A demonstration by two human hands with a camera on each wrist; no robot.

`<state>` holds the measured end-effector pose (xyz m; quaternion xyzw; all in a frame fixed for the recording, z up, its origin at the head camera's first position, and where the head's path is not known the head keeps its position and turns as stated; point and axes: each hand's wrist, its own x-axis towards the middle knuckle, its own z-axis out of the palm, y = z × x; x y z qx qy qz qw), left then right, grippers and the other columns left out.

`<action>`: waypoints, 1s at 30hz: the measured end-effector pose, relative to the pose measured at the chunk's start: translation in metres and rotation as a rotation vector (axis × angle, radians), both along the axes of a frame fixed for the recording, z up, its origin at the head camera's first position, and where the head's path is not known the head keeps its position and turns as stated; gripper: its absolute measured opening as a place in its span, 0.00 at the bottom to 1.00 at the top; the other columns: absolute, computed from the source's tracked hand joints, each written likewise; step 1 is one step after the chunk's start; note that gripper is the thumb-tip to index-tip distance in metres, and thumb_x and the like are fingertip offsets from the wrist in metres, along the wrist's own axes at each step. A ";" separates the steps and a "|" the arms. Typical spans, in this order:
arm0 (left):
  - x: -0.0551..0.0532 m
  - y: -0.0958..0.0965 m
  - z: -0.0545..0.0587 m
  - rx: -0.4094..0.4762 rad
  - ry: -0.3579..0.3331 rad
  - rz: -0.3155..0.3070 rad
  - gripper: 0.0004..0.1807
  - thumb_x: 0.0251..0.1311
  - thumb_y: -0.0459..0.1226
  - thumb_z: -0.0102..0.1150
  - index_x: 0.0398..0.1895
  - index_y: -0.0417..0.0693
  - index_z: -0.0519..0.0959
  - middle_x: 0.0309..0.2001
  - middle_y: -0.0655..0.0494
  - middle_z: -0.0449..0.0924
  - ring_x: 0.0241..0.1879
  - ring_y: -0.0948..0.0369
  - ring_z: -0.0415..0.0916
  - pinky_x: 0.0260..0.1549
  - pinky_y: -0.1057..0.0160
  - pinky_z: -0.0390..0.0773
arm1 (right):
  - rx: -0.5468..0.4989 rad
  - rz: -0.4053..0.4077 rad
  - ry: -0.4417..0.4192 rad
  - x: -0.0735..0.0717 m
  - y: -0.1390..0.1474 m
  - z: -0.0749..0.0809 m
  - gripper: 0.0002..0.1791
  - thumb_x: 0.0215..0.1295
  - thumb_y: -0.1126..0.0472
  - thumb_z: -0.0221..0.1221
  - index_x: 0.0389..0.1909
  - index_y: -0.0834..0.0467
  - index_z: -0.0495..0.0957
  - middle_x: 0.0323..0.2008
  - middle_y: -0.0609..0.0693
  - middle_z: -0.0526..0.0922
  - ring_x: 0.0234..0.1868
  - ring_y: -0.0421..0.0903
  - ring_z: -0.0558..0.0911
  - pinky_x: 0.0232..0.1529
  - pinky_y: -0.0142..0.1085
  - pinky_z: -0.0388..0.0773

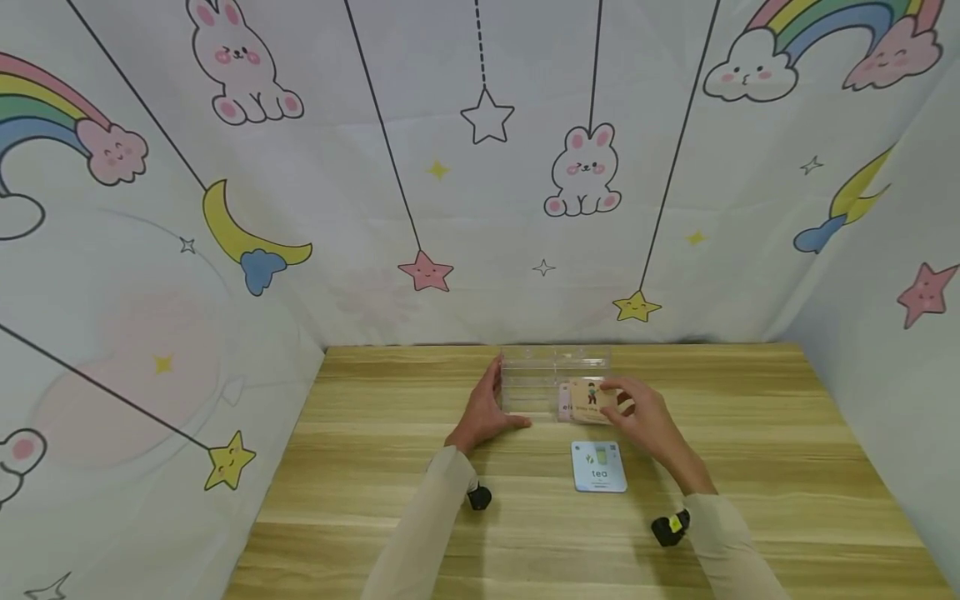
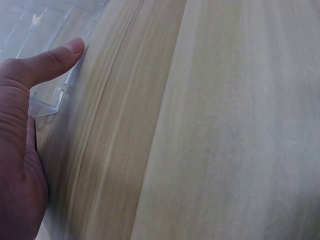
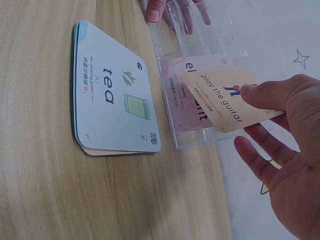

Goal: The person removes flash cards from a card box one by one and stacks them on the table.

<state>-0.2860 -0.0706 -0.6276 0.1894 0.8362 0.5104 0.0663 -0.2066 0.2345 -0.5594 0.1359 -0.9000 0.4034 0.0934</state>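
A clear plastic card rack (image 1: 527, 382) with stepped rows lies near the back of the table. My left hand (image 1: 483, 414) holds its left end, fingers along the side and thumb at the front edge, as the left wrist view also shows. Between thumb and fingers my right hand (image 1: 647, 421) pinches a pale orange "play the guitar" card (image 3: 220, 100), tilted over the rack's front right. Behind it a pink card (image 3: 184, 107) lies in the rack, its word partly covered. In front of the rack sits a stack of cards with a blue "tea" card (image 3: 110, 95) on top.
The wood-grain table (image 1: 360, 492) ends at a white cloth backdrop (image 1: 495, 208) printed with rabbits, stars and rainbows. More cloth hangs at both sides. Small black cameras (image 1: 480, 497) are worn at both wrists.
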 end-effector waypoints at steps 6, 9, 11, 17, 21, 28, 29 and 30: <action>0.001 0.000 0.000 -0.004 0.002 0.003 0.74 0.45 0.38 0.87 0.86 0.56 0.38 0.83 0.52 0.45 0.80 0.55 0.51 0.74 0.60 0.62 | -0.021 -0.020 -0.017 0.004 0.002 0.002 0.21 0.63 0.72 0.70 0.57 0.63 0.81 0.55 0.61 0.82 0.44 0.54 0.82 0.41 0.44 0.88; 0.001 0.000 -0.001 -0.003 0.002 0.004 0.74 0.45 0.38 0.87 0.86 0.56 0.38 0.83 0.52 0.45 0.80 0.55 0.51 0.74 0.60 0.62 | -0.021 -0.035 -0.024 0.006 0.004 0.003 0.22 0.63 0.72 0.70 0.58 0.62 0.81 0.56 0.61 0.82 0.43 0.54 0.83 0.42 0.43 0.88; 0.000 0.000 -0.001 -0.007 -0.001 0.006 0.75 0.44 0.38 0.87 0.86 0.57 0.38 0.83 0.52 0.45 0.80 0.56 0.51 0.74 0.61 0.61 | -0.016 -0.039 -0.026 0.007 0.005 0.004 0.23 0.63 0.71 0.70 0.59 0.62 0.80 0.56 0.60 0.81 0.42 0.53 0.83 0.42 0.43 0.88; -0.002 0.000 -0.004 -0.016 0.003 0.006 0.75 0.44 0.39 0.87 0.86 0.57 0.38 0.83 0.53 0.45 0.79 0.58 0.51 0.74 0.64 0.61 | -0.007 -0.040 -0.034 0.012 0.008 0.004 0.25 0.63 0.71 0.71 0.61 0.61 0.79 0.57 0.59 0.81 0.42 0.52 0.84 0.42 0.43 0.87; -0.003 0.000 -0.004 -0.013 0.000 0.003 0.75 0.44 0.40 0.87 0.86 0.57 0.38 0.83 0.53 0.45 0.80 0.58 0.51 0.74 0.63 0.60 | -0.019 -0.038 -0.051 0.016 0.010 0.003 0.26 0.62 0.71 0.72 0.61 0.60 0.79 0.57 0.59 0.81 0.41 0.51 0.84 0.41 0.42 0.87; -0.003 0.000 -0.004 0.001 -0.007 0.002 0.75 0.43 0.40 0.87 0.86 0.58 0.38 0.83 0.54 0.45 0.80 0.58 0.51 0.74 0.63 0.61 | -0.075 -0.013 -0.116 0.026 0.010 0.005 0.27 0.62 0.69 0.72 0.62 0.61 0.78 0.58 0.61 0.80 0.42 0.50 0.84 0.39 0.34 0.86; -0.003 0.000 -0.004 0.001 -0.007 0.002 0.75 0.43 0.40 0.87 0.86 0.58 0.38 0.83 0.54 0.45 0.80 0.58 0.51 0.74 0.63 0.61 | -0.088 -0.010 -0.134 0.028 0.010 0.005 0.27 0.62 0.69 0.72 0.62 0.61 0.78 0.58 0.61 0.79 0.42 0.50 0.84 0.39 0.34 0.86; -0.003 0.000 -0.004 -0.001 -0.011 0.003 0.75 0.43 0.40 0.87 0.86 0.58 0.38 0.83 0.55 0.45 0.80 0.59 0.50 0.74 0.64 0.60 | -0.098 -0.009 -0.153 0.029 0.010 0.004 0.28 0.62 0.69 0.72 0.63 0.61 0.78 0.59 0.61 0.79 0.42 0.51 0.84 0.38 0.34 0.86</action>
